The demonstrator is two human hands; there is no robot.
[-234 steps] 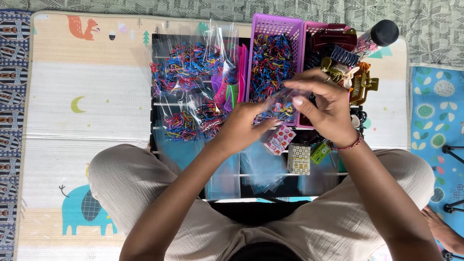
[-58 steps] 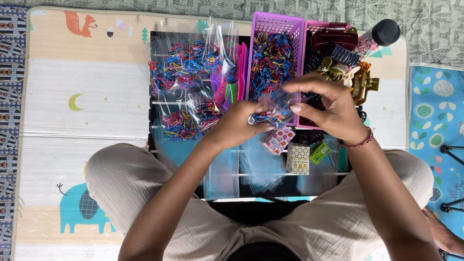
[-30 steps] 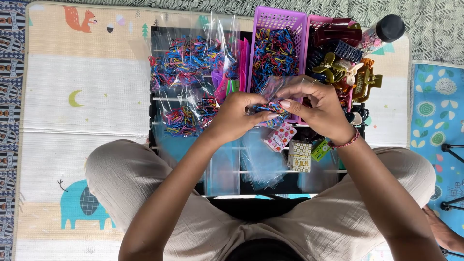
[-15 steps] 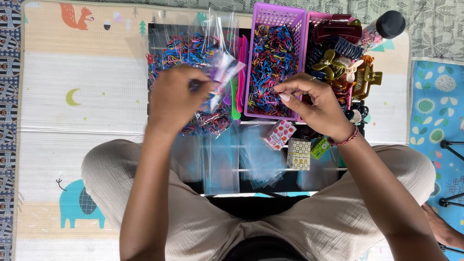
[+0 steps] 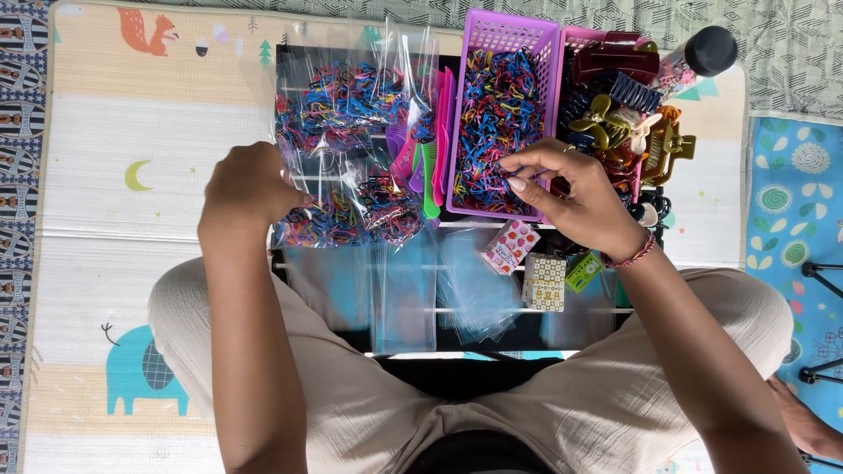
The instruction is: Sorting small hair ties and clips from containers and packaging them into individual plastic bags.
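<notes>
My left hand (image 5: 250,189) is curled at the left edge of a pile of clear bags filled with small colourful rubber bands (image 5: 347,132). Its fingertips grip the edge of one filled bag (image 5: 318,219) lying on that pile. My right hand (image 5: 575,197) reaches into the purple basket (image 5: 514,35) of loose rubber bands (image 5: 492,114). Thumb and forefinger are pinched together on a few bands near the basket's front right corner. A beaded bracelet circles that wrist.
Flat empty clear bags (image 5: 413,294) lie on the black board in front of my crossed legs. Pink and green combs (image 5: 430,158), a pink basket of hair claw clips (image 5: 619,110), a black-capped bottle (image 5: 702,53) and small boxes (image 5: 525,263) surround the work. A tripod leg (image 5: 817,272) stands at right.
My left hand carried the filled bag away from the right hand, down and left onto the bag pile. My right hand moved up into the purple basket and pinched bands.
</notes>
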